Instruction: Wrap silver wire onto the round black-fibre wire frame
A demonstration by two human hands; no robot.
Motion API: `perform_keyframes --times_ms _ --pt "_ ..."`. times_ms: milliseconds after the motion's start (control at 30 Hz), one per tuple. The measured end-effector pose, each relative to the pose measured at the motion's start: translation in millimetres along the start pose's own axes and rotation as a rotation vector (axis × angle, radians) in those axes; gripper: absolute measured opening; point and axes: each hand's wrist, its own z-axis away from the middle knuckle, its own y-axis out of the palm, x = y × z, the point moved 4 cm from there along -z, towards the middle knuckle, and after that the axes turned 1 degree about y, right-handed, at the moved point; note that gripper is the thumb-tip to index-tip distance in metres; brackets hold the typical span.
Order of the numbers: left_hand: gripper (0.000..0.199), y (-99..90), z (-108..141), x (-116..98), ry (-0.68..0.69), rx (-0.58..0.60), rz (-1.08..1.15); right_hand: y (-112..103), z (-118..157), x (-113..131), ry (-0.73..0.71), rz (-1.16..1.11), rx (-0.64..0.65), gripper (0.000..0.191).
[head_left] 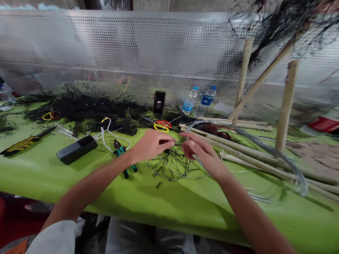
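Observation:
My left hand [152,144] is closed over the middle of the green table [111,190], its thumb and fingers pinched on the upper edge of a tangle of thin black strands [172,164]. Facing it from the right, my right hand [200,150] is closed too, its fingers curled at the same tangle. Whatever lies between the fingertips is too small to make out. A loop of clear line runs around the black strands. Just left of the tangle lie green-and-black pliers [120,150]. Scissors with red and yellow handles [162,126] rest behind my hands.
A black box [76,150] with a white cable and yellow-black pliers [25,143] lie left. Wooden sticks [238,151] and a coil of clear tubing [275,151] lie right. Two bottles [188,104] stand by the perforated metal panel [106,46]. Black strands [87,107] are heaped back left.

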Motion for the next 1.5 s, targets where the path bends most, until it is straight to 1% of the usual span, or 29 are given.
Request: perform_keyframes --times_ms 33,100,200,267,367,400,433,533,600,633,733,833,900,1000,1100,1167,1200,1300,1367,1500 --pt "0.014 11.4 -0.4 -4.8 0.021 0.044 0.03 6.8 -8.3 0.7 -0.003 -0.086 0.007 0.042" --pt "0.017 24.5 2.5 -5.2 0.028 0.093 0.064 14.0 -17.6 -5.0 0.002 -0.148 0.015 0.037" --pt "0.021 30.1 13.0 9.8 -0.017 0.102 0.067 10.7 -18.1 -24.8 0.035 -0.189 0.007 0.039" --pt "0.02 35.0 21.5 23.0 -0.039 0.136 0.053 0.1 -16.3 -38.3 0.038 -0.238 -0.075 0.038" --pt "0.013 50.9 33.2 39.6 -0.036 0.245 0.047 -20.5 -17.1 -51.6 0.016 -0.306 -0.277 0.036" --pt "0.011 57.4 36.3 43.6 -0.028 0.283 0.047 -25.3 -18.5 -54.1 0.015 -0.316 -0.317 0.036" --pt "0.012 63.8 39.0 46.5 -0.015 0.324 0.034 -28.0 -20.2 -56.1 0.023 -0.316 -0.327 0.037" --pt "0.018 78.8 44.5 50.5 0.07 0.449 -0.097 -24.4 -23.4 -60.3 0.084 -0.283 -0.222 0.038" --pt "0.02 82.6 46.4 50.0 0.146 0.502 -0.197 -16.8 -21.8 -62.3 0.123 -0.274 -0.131 0.039" --pt "0.02 82.2 46.8 49.2 0.173 0.51 -0.222 -12.8 -20.2 -62.8 0.138 -0.27 -0.083 0.039" --pt "0.021 74.3 46.2 43.2 0.222 0.483 -0.255 -4.9 -14.7 -59.8 0.165 -0.259 0.053 0.04" --pt "0.022 61.6 44.6 30.6 0.294 0.409 -0.309 -7.3 -10.7 -49.6 0.162 -0.281 0.147 0.039" --pt "0.02 54.8 44.6 19.8 0.371 0.374 -0.382 -12.1 -8.4 -42.2 0.168 -0.268 0.187 0.035" --pt "0.02 50.6 46.4 6.3 0.473 0.368 -0.482 -17.5 -5.5 -34.9 0.178 -0.224 0.225 0.03" --pt "0.017 51.0 49.2 0.0 0.53 0.36 -0.499 -19.7 -4.6 -31.1 0.149 -0.281 0.197 0.034" --pt "0.014 51.7 50.9 -1.1 0.552 0.328 -0.473 -18.3 -3.9 -29.1 0.14 -0.283 0.19 0.036" --pt "0.013 52.0 51.6 -1.4 0.56 0.306 -0.454 -15.9 -2.8 -28.0 0.15 -0.251 0.213 0.035" --pt "0.012 53.2 52.9 -1.8 0.544 0.254 -0.393 -3.0 4.2 -24.6 0.225 -0.148 0.36 0.032" --pt "0.017 55.1 53.6 -2.7 0.51 0.26 -0.364 5.3 9.5 -24.0 0.299 -0.124 0.419 0.03" --pt "0.023 57.2 54.6 -6.4 0.485 0.285 -0.392 12.3 11.8 -29.1 0.393 -0.084 0.397 0.029"
